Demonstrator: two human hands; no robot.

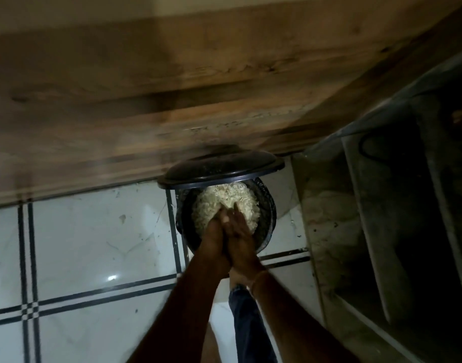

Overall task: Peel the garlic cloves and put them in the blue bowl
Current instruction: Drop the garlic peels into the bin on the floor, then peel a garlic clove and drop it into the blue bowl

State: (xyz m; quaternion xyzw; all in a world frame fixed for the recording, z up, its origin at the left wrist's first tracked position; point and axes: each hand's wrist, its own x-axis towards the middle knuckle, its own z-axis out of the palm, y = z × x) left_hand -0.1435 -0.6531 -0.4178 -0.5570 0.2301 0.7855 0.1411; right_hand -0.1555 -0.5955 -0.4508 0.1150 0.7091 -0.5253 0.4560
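Reaching up from the bottom edge: left forearm and right forearm, converging toward centre frame. Between them, at lower centre, jeans leg over the floor of white tiles with dark double lines. At centre, left hand and right hand pressed together palm to palm, fingers fairly straight and pointing up the frame, tips past the near rim of the bin. Cannot tell whether anything sits between the palms; too blurred. Inside the dark round bin, heap of pale papery shreds, filling most of the opening and seemingly touching the fingers. Possibly garlic skins, though blur hides the detail. Just above centre, dark domed lid, tilted up and hanging over the far rim. Across the upper half, blurred brown wood panel, meeting the tiles along a line from the left edge to the lid. Down the right side, dim shelf unit with pale frame and dark compartments, near the bin but apart from it
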